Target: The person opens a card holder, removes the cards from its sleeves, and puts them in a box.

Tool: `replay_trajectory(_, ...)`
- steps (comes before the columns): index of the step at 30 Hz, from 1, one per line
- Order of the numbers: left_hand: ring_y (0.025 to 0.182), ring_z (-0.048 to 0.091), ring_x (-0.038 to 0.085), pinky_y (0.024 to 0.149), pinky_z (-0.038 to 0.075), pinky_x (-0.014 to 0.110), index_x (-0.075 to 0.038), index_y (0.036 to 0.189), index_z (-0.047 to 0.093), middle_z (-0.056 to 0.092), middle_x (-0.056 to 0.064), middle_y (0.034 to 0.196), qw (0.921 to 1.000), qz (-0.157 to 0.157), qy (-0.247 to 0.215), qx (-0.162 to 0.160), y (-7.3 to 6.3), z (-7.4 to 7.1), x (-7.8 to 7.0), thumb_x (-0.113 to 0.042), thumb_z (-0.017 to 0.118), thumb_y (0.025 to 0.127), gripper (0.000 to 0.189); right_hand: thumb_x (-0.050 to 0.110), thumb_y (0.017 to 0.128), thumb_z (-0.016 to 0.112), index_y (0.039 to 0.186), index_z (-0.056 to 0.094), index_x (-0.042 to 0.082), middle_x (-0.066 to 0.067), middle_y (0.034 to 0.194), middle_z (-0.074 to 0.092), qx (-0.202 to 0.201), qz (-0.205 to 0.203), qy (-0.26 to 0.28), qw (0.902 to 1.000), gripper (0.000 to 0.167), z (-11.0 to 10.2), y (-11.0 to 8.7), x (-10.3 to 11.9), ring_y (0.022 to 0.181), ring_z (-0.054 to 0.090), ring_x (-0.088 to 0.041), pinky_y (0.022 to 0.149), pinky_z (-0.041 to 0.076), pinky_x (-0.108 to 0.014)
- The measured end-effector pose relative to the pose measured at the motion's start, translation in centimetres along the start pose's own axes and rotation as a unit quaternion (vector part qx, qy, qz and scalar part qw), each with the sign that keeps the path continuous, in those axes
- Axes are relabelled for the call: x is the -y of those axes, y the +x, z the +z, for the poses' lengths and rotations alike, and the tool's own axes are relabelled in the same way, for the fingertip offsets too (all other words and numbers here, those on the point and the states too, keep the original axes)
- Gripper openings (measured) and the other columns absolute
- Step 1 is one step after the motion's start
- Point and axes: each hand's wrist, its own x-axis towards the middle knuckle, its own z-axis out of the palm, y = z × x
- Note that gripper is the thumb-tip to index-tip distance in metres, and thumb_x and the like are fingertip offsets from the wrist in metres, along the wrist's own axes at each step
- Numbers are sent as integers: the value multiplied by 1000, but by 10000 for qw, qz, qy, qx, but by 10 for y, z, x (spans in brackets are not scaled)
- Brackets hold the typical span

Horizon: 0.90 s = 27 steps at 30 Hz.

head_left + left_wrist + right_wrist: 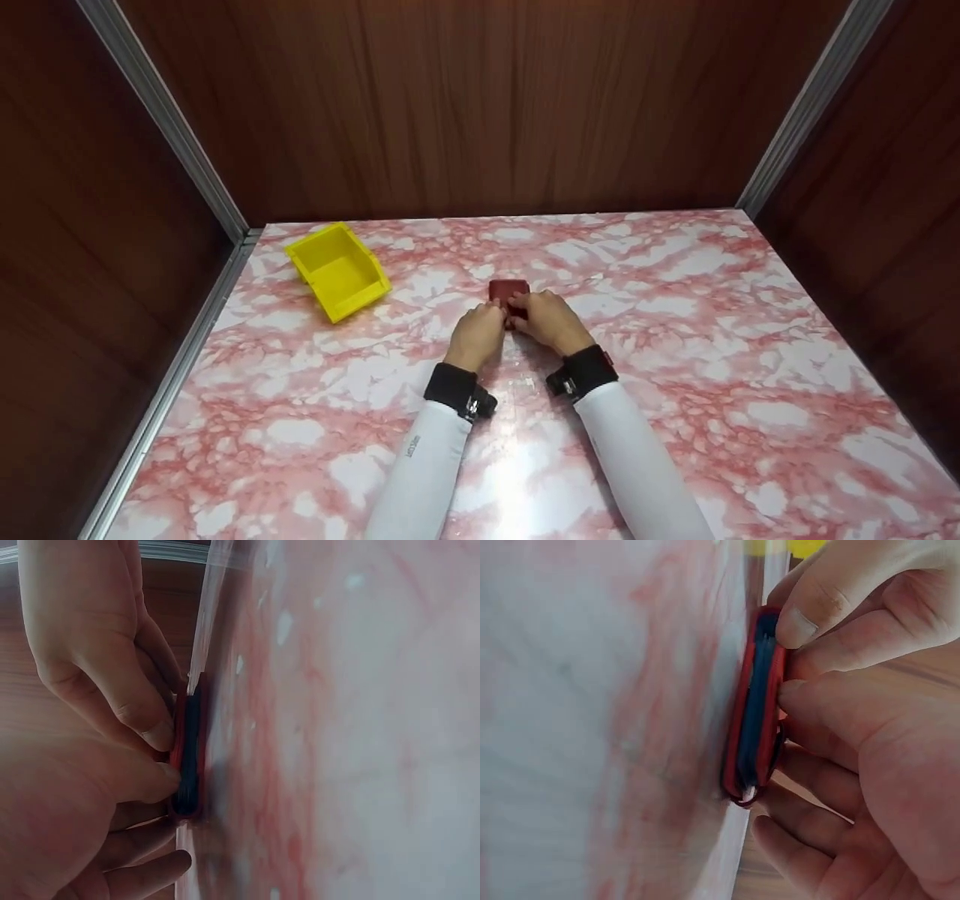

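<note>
A small dark-red zip wallet (508,287) lies flat on the marbled table, its near side unzipped. Blue lining (759,701) shows between its red edges in both wrist views. My left hand (477,335) grips the wallet's left near corner, thumb on the upper edge. From the right, my right hand (553,321) pinches the upper edge, thumb close beside the left thumb and its lower fingers spread. Near the right end of the wallet, a small loop (746,800) sticks out. Parts of the wallet's top are hidden under the fingers.
A yellow open-fronted bin (341,277) stands at the back left of the pink-and-white table (675,420). Brown wood-grain panels (487,112) with grey metal corner posts rise behind and at both sides. Black wrist straps (450,384) sit over white sleeves.
</note>
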Motion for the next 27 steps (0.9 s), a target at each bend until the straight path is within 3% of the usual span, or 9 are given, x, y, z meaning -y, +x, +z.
replay_trajectory(6,99,78,43,90,64,55,-1,99,80,79,24,104,9991,-66,148,401,-6,-14,-4,-5,66,102,14,20,95,83,117,83,6,-21,110,83,9,-339,-180,9993,26,-6,-7,10,98,76,-44,92,61,-56)
replay_trajectory(14,99,80,42,88,65,53,1,101,79,81,24,109,9986,-130,207,476,-14,-25,-17,0,62,102,17,13,88,87,89,80,2,-17,86,80,-79,-477,-307,9984,14,-7,-19,22,78,73,-35,80,61,-54)
replay_trajectory(21,97,81,41,83,66,53,0,96,80,82,22,105,9992,65,86,386,-23,-32,-21,2,67,98,13,13,83,91,89,77,-3,-22,87,78,17,-175,-216,9996,22,-11,-30,36,82,74,-38,81,62,-54)
replay_trajectory(27,97,80,39,85,65,52,-2,92,80,82,18,101,9981,73,-91,601,-30,-40,-24,3,72,91,10,10,74,93,77,73,0,-23,82,77,-55,-196,-298,9993,23,-14,-37,51,79,75,-41,77,63,-55)
